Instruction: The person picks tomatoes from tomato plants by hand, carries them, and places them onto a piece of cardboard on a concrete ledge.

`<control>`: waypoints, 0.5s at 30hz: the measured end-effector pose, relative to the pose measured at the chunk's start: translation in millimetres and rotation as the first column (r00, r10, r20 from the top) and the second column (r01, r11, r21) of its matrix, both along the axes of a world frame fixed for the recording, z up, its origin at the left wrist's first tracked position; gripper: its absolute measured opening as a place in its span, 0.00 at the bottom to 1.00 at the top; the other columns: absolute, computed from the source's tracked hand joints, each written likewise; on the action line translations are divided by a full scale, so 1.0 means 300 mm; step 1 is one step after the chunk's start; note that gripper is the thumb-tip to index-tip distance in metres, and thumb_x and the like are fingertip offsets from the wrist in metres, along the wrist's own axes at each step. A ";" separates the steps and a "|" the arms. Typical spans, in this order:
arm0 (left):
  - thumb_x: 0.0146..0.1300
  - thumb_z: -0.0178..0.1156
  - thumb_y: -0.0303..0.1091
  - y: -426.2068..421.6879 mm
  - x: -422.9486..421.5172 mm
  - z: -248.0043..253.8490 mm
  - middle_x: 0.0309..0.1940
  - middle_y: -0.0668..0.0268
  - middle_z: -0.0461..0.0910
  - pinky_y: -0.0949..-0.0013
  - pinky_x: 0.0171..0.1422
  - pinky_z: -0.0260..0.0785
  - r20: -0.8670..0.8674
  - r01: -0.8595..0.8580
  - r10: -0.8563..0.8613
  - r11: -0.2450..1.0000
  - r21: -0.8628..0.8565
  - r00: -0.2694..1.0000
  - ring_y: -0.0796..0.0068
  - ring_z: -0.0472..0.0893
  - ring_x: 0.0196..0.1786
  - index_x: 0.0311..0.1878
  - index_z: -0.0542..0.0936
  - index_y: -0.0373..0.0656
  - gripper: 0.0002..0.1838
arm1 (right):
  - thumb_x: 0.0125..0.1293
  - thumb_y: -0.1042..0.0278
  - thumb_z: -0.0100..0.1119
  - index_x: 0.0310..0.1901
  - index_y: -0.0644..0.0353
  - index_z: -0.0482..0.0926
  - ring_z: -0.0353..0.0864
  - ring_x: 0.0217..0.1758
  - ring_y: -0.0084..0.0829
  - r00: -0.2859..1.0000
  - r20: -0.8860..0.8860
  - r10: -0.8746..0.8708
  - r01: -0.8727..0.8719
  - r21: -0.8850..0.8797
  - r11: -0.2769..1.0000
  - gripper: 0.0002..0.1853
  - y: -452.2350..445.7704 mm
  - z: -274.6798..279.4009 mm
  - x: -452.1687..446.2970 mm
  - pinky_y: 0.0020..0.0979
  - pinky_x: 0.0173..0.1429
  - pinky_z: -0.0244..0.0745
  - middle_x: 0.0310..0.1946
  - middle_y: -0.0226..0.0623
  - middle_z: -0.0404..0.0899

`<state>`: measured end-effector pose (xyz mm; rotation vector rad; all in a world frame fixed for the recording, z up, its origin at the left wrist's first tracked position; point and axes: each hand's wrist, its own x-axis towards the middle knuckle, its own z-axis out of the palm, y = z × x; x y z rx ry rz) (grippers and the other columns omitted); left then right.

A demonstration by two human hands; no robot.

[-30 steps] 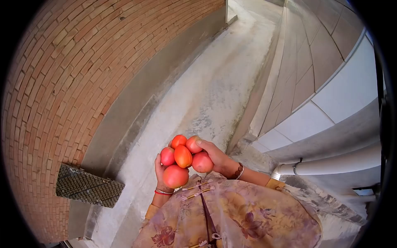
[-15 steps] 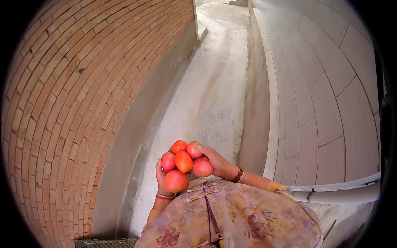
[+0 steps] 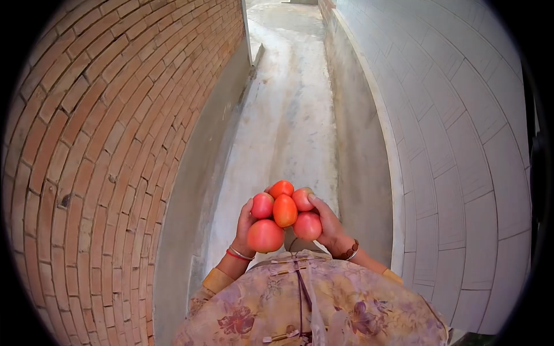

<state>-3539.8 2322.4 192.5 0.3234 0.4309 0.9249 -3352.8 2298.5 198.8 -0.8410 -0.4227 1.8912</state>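
Observation:
Several red and orange-red tomatoes (image 3: pixel 285 210) are bunched together in front of my body, cupped between both hands. My left hand (image 3: pixel 244 224) supports the cluster from the left, under and beside a large pinkish tomato (image 3: pixel 265 236) and a smaller one (image 3: pixel 262 205). On the other side, my right hand (image 3: pixel 330 224) wraps round the cluster, its thumb pressed on the upper right tomato (image 3: pixel 302 199); another tomato (image 3: pixel 307 226) rests against its palm. Most fingers of both hands are hidden beneath the fruit.
A narrow concrete passage (image 3: pixel 277 127) runs ahead. A brick wall (image 3: pixel 109 144) with a grey plastered base (image 3: pixel 193 184) stands on the left. Along the right are a low concrete wall (image 3: pixel 363 150) and a pale tiled wall (image 3: pixel 444 138).
My hands and the tomatoes have shifted right and slightly up in view. The passage now looks straighter, and the white pipe at lower right has left the view.

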 end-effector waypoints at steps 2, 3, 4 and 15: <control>0.70 0.36 0.62 0.193 0.048 0.031 0.54 0.56 0.78 0.60 0.44 0.81 -0.101 -0.047 0.053 0.997 0.060 0.993 0.61 0.82 0.49 0.66 0.68 0.43 0.35 | 0.74 0.51 0.48 0.62 0.65 0.69 0.75 0.60 0.33 1.000 -0.031 0.006 -0.006 0.013 1.000 0.26 0.182 -0.008 0.027 0.36 0.66 0.71 0.58 0.41 0.73; 0.70 0.36 0.62 0.311 0.062 0.048 0.54 0.56 0.78 0.60 0.44 0.81 -0.114 -0.039 0.049 0.996 0.085 0.992 0.61 0.82 0.49 0.66 0.68 0.43 0.35 | 0.74 0.51 0.48 0.62 0.64 0.69 0.75 0.60 0.32 0.999 -0.045 0.004 -0.001 0.054 0.999 0.26 0.304 0.004 0.046 0.35 0.66 0.71 0.58 0.40 0.73; 0.70 0.35 0.63 0.408 0.070 0.060 0.52 0.56 0.78 0.60 0.43 0.80 -0.122 -0.032 0.043 0.996 0.089 0.992 0.61 0.83 0.46 0.64 0.69 0.43 0.35 | 0.74 0.51 0.47 0.60 0.65 0.70 0.75 0.59 0.32 1.000 -0.008 -0.023 0.023 0.116 0.993 0.25 0.410 0.013 0.053 0.35 0.65 0.71 0.57 0.40 0.74; 0.69 0.36 0.65 1.279 0.144 0.072 0.53 0.57 0.78 0.60 0.45 0.79 -0.109 -0.150 0.144 0.988 -0.042 0.983 0.61 0.82 0.48 0.68 0.66 0.44 0.37 | 0.73 0.52 0.47 0.58 0.65 0.71 0.75 0.58 0.32 0.995 -0.007 0.095 -0.094 0.097 0.991 0.24 1.368 0.024 0.140 0.35 0.64 0.72 0.56 0.41 0.74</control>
